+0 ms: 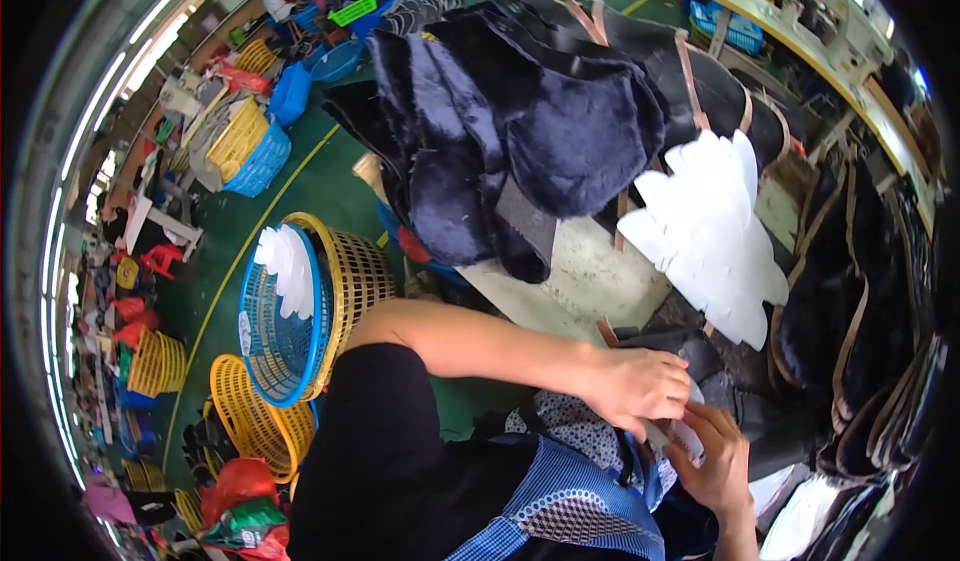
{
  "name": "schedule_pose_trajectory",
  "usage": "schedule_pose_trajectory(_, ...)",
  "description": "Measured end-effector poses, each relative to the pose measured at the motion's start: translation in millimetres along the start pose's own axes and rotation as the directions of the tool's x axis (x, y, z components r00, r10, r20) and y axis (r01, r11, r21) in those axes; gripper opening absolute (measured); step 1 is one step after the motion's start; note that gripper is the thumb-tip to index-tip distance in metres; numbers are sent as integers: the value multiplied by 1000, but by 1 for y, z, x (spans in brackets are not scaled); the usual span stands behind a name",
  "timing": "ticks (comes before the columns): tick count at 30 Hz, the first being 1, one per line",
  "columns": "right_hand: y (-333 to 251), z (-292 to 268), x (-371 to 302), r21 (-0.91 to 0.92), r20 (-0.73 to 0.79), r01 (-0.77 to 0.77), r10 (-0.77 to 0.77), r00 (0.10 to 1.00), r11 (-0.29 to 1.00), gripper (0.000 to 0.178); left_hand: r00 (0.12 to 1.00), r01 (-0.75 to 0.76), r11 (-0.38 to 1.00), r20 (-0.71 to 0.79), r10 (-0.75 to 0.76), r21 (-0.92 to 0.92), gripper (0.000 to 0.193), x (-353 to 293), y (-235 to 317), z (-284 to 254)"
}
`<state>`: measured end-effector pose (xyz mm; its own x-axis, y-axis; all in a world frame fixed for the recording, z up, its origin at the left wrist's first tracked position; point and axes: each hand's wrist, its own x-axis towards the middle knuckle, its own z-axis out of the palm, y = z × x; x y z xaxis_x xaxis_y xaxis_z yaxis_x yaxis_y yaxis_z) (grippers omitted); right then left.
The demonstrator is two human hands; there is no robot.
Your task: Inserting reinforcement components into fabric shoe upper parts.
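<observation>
Close to my body, my left hand (640, 386) reaches across from the left with its fingers bent down over some small white pieces (688, 439). My right hand (718, 461) comes up from below and pinches the same pieces from the other side. What they are is partly hidden by my fingers; they look thin and pale. Beyond my hands a fanned stack of white cut-out sheets (705, 231) lies on the work table (610, 271). Dark blue-black furry pieces (575, 126) are heaped to the left of that stack.
At my left stand a blue basket (290, 386) with white pieces inside, nested in a yellow one (362, 271), and another yellow basket (240, 401). Dark fur-lined pieces (835, 291) hang at the right. A long bench (780, 36) with sewing machines runs along the far right.
</observation>
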<state>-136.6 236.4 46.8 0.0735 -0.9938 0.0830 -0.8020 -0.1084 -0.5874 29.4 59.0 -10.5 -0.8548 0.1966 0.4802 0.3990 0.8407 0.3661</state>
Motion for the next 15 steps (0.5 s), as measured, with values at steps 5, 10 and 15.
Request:
schedule_pose_trajectory(5,-5,-14,-17,51,-213,-117,125,969,992,36,764,556,805,-508,-398,206,31,-8,-123,-174)
schedule_pose_trajectory(10,-15,-18,5,101,-166,-93,109,980,990,23,744,604,323,-371,-555,729,73,-102,-214,-248)
schedule_pose_trajectory(15,-13,-29,39,87,-156,22,-8,988,996,24,824,529,470,-295,-484,706,34,-90,-171,-263)
